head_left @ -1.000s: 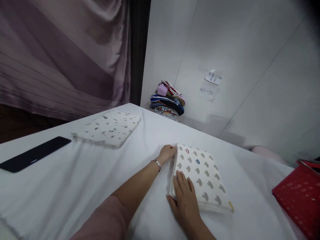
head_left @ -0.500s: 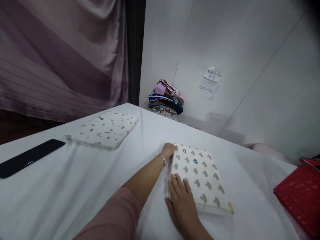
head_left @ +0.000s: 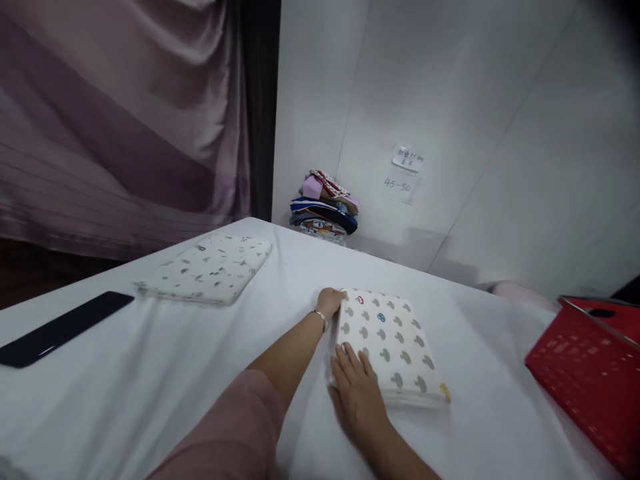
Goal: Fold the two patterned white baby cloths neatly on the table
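A folded white cloth (head_left: 395,340) printed with grey mushrooms, plus a red, a blue and a yellow one, lies flat on the white-covered table. At its far left corner, my left hand (head_left: 330,302) is closed on the edge; some of its fingers are hidden. My right hand (head_left: 357,393) rests on the near left part of the same cloth, fingers stretched flat over the top and thumb lower beside the edge. Farther left lies a second folded white cloth (head_left: 215,270) with small grey prints, apart from both hands.
A long black flat object (head_left: 65,327) lies at the table's left side. At the right stands a red basket (head_left: 590,373) with a metal handle. Beyond the far edge rises a stack of folded clothes (head_left: 325,210) by the wall, where paper notes (head_left: 400,185) hang.
The view has turned slightly right, so more of the red basket shows. Both hands keep nearly the same places on the mushroom-print cloth.
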Action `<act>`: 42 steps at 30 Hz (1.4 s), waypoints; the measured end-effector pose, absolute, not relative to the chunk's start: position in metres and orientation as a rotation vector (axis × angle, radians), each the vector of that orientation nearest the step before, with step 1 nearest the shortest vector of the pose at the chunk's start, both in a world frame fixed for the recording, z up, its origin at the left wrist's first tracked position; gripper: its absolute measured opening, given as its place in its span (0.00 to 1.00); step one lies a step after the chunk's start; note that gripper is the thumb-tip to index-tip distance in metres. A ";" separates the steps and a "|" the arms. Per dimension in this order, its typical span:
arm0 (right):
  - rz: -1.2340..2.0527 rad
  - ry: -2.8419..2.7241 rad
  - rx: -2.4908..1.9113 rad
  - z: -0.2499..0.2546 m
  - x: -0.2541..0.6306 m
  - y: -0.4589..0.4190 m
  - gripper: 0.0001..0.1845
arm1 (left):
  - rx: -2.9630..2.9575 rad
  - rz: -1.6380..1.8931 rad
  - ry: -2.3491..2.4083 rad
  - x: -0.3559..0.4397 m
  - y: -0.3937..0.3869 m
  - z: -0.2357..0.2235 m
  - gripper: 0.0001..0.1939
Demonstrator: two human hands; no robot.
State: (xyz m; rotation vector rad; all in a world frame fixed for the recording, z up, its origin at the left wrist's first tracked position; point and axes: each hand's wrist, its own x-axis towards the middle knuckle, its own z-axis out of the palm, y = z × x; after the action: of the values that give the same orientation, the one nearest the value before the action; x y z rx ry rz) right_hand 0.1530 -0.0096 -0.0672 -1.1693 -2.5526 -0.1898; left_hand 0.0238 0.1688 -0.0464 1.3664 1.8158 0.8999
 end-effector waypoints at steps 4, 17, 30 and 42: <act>-0.107 -2.547 -1.180 -0.065 0.153 -0.010 0.22 | 1.625 1.059 1.846 0.035 0.142 -0.031 0.21; 0.270 -2.718 -0.740 -0.022 0.176 -0.040 0.20 | 2.425 0.508 1.570 0.061 0.119 -0.048 0.28; 0.894 -1.223 -1.647 -0.025 0.327 0.016 0.15 | 2.601 0.639 1.591 0.062 0.111 -0.047 0.23; 1.186 -1.301 -1.707 -0.021 0.331 0.018 0.15 | 2.782 0.504 1.402 0.075 0.074 -0.028 0.24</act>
State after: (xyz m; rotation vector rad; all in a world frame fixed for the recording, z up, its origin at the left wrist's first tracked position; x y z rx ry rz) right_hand 0.3312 0.0184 -0.0209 -1.7075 -1.3010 1.1862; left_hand 0.0746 0.0736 -0.0275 2.7820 1.4020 0.5036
